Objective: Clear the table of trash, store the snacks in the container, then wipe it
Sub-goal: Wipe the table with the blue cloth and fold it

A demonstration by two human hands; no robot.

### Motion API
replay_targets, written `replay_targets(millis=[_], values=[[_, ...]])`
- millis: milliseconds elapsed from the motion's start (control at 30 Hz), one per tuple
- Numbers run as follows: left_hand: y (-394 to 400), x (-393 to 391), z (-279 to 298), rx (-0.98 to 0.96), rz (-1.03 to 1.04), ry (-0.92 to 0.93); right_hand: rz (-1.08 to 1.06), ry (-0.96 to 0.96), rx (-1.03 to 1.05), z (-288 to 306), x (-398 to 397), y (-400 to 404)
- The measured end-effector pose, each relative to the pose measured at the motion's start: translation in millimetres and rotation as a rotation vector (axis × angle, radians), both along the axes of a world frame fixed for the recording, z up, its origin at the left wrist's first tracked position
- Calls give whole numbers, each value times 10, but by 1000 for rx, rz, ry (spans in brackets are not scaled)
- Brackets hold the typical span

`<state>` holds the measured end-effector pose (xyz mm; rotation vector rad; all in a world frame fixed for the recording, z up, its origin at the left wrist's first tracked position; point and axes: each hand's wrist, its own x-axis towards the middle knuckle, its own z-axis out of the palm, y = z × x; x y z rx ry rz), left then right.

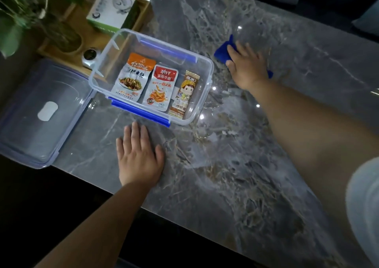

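A clear plastic container with blue latches stands open on the grey marble table. Inside lie three snacks side by side: an orange and white packet, a red and white packet and a brown bar. My right hand presses flat on a blue cloth on the table, to the right of the container. My left hand rests palm down on the table just in front of the container, fingers apart, holding nothing.
The container's clear lid lies at the left table edge. Behind it a wooden tray holds a white and green box, a glass vase with a green plant and a small round object.
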<state>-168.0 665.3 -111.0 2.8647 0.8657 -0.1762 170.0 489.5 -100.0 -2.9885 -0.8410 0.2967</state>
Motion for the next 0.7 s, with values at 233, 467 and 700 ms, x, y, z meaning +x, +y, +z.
replay_targets(millis=[233, 467, 700], values=[[3, -3, -9, -10, -4, 5, 119, 46, -26, 37, -402, -39], [-6, 3, 20, -23, -11, 15, 179, 48, -10, 49, -1377, -120], [1, 2, 30, -25, -24, 24, 268, 119, -17, 83, -2238, -101]])
